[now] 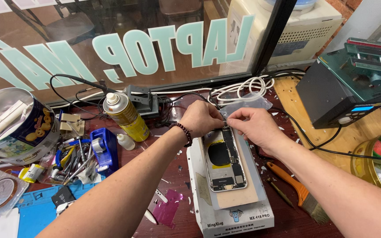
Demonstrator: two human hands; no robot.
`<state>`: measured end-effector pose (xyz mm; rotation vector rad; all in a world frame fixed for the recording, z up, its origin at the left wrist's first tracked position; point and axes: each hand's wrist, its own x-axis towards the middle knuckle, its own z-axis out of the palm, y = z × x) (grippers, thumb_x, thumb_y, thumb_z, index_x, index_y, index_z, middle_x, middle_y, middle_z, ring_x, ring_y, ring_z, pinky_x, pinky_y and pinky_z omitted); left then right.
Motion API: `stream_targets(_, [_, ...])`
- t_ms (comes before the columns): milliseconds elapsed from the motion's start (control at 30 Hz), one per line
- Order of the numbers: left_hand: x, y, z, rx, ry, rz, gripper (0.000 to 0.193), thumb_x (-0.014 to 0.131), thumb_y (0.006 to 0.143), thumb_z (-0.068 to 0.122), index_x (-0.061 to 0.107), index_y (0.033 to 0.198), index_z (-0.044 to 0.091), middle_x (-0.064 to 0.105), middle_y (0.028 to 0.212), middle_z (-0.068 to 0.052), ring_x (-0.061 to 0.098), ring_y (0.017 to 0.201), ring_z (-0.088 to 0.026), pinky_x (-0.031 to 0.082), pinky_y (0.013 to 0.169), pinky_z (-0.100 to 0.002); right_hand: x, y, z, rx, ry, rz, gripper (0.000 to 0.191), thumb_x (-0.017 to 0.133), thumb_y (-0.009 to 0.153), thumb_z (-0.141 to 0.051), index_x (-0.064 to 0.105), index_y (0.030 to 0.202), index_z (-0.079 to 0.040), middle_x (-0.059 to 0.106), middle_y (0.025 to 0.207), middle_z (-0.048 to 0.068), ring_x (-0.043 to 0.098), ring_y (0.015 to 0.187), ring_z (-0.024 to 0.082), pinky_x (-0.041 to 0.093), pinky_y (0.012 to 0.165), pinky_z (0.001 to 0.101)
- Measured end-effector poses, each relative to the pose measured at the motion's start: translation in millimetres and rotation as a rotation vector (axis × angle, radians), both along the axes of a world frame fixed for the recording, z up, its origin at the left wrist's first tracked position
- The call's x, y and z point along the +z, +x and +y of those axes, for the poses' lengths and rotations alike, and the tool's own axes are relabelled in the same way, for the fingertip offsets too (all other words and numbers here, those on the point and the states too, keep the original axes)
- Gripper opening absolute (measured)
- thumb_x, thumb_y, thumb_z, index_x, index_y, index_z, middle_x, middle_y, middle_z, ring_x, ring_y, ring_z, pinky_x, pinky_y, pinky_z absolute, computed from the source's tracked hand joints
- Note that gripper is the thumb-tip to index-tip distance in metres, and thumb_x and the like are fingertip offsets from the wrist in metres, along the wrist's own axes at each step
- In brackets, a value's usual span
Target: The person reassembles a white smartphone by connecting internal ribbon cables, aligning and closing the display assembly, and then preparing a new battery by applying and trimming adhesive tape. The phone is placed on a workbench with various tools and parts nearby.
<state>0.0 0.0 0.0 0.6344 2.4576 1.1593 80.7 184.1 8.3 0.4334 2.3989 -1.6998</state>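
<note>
Where the two forearms meet over the middle of the dark red surface (287, 220), both hands work at the top end of an opened phone (225, 161). The phone lies face down with its back off, so that its black battery patch, yellow strip and circuit board show. It rests on a tan pad on top of a white heating plate (225, 216) that sits near the front edge of the surface.

The left hand (200, 118), with a dark bead bracelet (185, 133) on its wrist, is curled into a loose fist at the phone's upper left corner; its fingertips are hidden, so whether they grip anything cannot be told. The right hand (255, 125) has thumb and forefinger pinched narrow at the phone's top edge, and a thin clear sheet (248, 103) lies just beyond them; what they hold, if anything, is too small to make out.

Left of the left forearm stand a yellow spray can (126, 115) with a white cap, a small white bottle (125, 142) and a blue tape dispenser (104, 150). Further left are a round biscuit tin (16, 128) and a clutter of hand tools. A pink scrap of film (167, 209) lies beside the plate. Right of the right forearm lie an orange-handled brush (298, 194) and black cables, and a dark boxy machine (342, 90) sits on a wooden board by the window.
</note>
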Motion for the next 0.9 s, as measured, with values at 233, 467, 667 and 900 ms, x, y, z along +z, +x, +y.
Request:
stream_targets(233, [-1,-6,-1,-0.035,-0.016,-0.008,0.019,0.082,0.072,0.022,0.083,0.085,0.009,0.079,0.079,-0.01,0.076,0.074,-0.018,0.06,0.076,-0.033,13,9,-8,-0.026,0.103,0.155,0.016,0.072,0.088,-0.016,0.077,0.101,-0.008,0.074,0.084,0.002,0.065,0.069,0.009,0.052,0.059,0.0259])
stream_targets(467, [-1,-14,3,-0.117,-0.092,0.062,0.022,0.083,0.071,0.027,0.083,0.086,0.011,0.078,0.078,-0.011,0.075,0.072,-0.019,0.06,0.074,-0.033,26,46,-35,-0.008,0.567,0.46,0.018,0.071,0.085,-0.013,0.077,0.102,-0.008,0.075,0.097,0.008,0.074,0.077,0.023,0.058,0.069,0.0352])
stream_targets(667, [-2,-19,2,-0.172,-0.124,0.097,0.023,0.083,0.072,0.029,0.083,0.088,0.012,0.078,0.078,-0.01,0.075,0.072,-0.019,0.061,0.074,-0.033,28,53,-41,0.014,0.629,0.444,0.021,0.07,0.085,-0.013,0.076,0.105,-0.008,0.075,0.099,0.008,0.074,0.081,0.026,0.058,0.073,0.0373])
stream_targets(900, [-3,-17,0,-0.154,-0.137,0.1,0.023,0.083,0.072,0.028,0.083,0.088,0.011,0.078,0.079,-0.011,0.075,0.073,-0.02,0.061,0.076,-0.034,21,56,-44,0.011,0.625,0.481,0.021,0.07,0.086,-0.012,0.076,0.105,-0.007,0.074,0.101,0.008,0.073,0.086,0.029,0.058,0.077,0.0379])
